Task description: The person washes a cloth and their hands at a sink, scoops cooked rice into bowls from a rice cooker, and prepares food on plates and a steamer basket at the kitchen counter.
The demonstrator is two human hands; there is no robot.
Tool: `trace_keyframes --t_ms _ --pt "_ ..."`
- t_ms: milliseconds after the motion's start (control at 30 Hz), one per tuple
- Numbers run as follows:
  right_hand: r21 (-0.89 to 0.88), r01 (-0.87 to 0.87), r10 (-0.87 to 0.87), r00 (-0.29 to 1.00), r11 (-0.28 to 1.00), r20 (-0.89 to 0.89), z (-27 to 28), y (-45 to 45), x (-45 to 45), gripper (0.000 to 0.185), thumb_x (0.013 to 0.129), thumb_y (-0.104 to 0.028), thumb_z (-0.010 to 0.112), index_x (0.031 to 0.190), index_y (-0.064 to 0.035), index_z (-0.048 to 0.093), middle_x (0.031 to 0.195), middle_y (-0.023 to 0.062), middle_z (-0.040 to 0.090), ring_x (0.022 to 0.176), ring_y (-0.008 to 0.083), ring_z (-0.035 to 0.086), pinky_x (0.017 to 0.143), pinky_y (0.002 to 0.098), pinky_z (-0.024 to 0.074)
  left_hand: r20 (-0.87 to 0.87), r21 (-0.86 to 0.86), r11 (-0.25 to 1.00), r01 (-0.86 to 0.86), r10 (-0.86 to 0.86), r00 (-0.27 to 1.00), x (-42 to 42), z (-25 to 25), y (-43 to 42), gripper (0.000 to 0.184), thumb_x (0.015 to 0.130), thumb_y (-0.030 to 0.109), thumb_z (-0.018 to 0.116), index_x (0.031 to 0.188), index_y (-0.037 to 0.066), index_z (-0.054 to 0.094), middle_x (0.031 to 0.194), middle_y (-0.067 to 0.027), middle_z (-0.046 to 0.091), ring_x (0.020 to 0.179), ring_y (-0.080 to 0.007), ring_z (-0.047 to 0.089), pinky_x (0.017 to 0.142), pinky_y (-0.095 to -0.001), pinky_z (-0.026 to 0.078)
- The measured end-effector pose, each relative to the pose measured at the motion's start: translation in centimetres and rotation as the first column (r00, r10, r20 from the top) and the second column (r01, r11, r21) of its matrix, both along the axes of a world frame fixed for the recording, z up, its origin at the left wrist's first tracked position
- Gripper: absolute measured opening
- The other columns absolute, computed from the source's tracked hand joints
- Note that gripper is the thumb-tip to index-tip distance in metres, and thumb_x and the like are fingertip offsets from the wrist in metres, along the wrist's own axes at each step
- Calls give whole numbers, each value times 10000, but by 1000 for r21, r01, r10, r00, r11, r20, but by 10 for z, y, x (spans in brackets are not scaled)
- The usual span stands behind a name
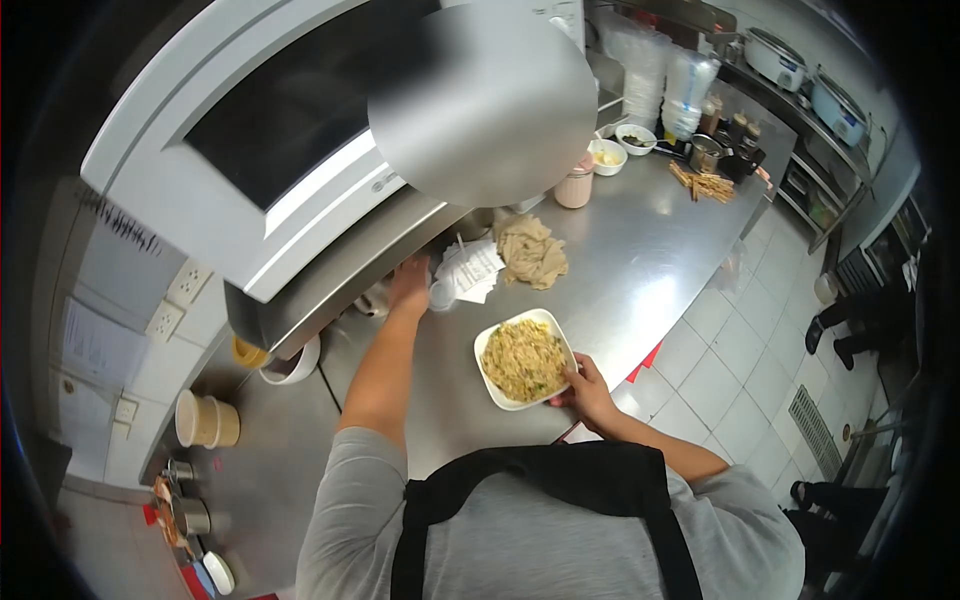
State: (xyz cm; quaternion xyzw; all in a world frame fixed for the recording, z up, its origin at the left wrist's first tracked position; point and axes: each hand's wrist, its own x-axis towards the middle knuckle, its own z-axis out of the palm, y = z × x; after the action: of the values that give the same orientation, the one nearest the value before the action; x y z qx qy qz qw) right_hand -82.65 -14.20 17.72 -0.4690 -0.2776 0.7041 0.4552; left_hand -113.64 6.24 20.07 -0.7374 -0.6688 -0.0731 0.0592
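Observation:
A square white bowl (524, 360) filled with fried rice is held at its right edge by my right hand (588, 392), the thumb near the rim and the fingers below. My left hand (410, 284) reaches in under the steel shelf, beside a small clear cup (441, 295); its fingers are partly hidden in shadow, and whatever they touch cannot be made out. Near that hand lie white paper slips (470, 270) and a crumpled tan cloth (532, 250).
A microwave (290, 130) sits on the shelf above. Along the steel counter (640, 250) stand a pink jar (574, 188), small white bowls (607, 157) and stacked plastic containers (688, 92). Tubs (207, 420) are at left. Legs of people (862, 322) show at right.

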Motion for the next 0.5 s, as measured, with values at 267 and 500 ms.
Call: trace_keyframes --t_ms 267,500 --pt "72 5 -13 994 997 112 0 -1 21 344 937 -241 436 1207 -29 451 934 116 568 685 180 603 619 291 529 65 85 993 87 -93 994 -7 -2 -18 666 728 -60 502 1325 188 343 1355 -121 308 1261 -325 312 949 -422 403" --pt "635 -659 -505 418 404 755 20 175 -2 341 827 -149 506 1158 -77 544 1239 130 494 1121 325 476 919 395 394 -11 -213 969 122 -127 992 -7 -2 -8 497 724 -57 504 1174 154 481 1301 -132 342 1176 -352 401 917 -451 408"
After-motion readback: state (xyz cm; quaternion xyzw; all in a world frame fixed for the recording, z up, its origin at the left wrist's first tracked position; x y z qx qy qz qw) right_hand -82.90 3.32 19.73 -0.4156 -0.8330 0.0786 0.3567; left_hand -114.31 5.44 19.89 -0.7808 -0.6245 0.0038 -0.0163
